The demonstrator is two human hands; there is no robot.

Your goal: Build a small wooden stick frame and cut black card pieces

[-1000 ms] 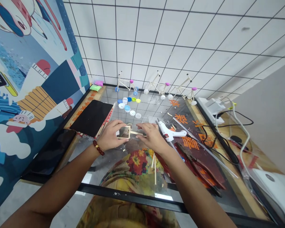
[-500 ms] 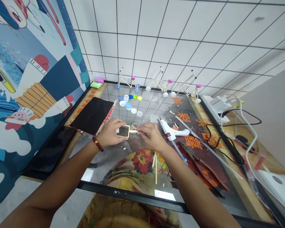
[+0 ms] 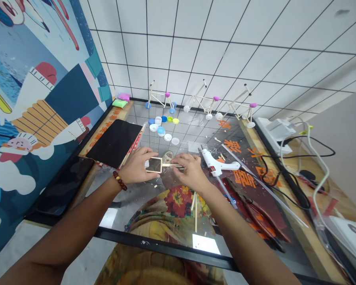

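Observation:
Near the middle of the glass-topped table, my left hand (image 3: 137,165) grips a small rectangular frame of thin wooden sticks (image 3: 161,165) between thumb and fingers. My right hand (image 3: 190,171) pinches thin wooden sticks (image 3: 167,165) that meet the frame's right end; whether they are joined to it I cannot tell. Just behind my right fingertips lies a round, pale green-rimmed roll (image 3: 167,156), partly hidden. Loose wooden sticks (image 3: 195,213) lie closer to me. A white hot glue gun (image 3: 218,164) rests to the right of my right hand.
Pliers (image 3: 256,211) and a clear glue stick (image 3: 267,186) lie at the right. Bottle caps (image 3: 160,130) are scattered behind my hands. Stick models with caps (image 3: 163,96) stand along the back wall. A black sheet (image 3: 115,142) is at the left, a power strip (image 3: 274,132) at the right edge.
My right fingers have slid right along the sticks and lie flatter; two parallel sticks now show beside the frame. My left hand keeps its hold. The camera view has tilted slightly.

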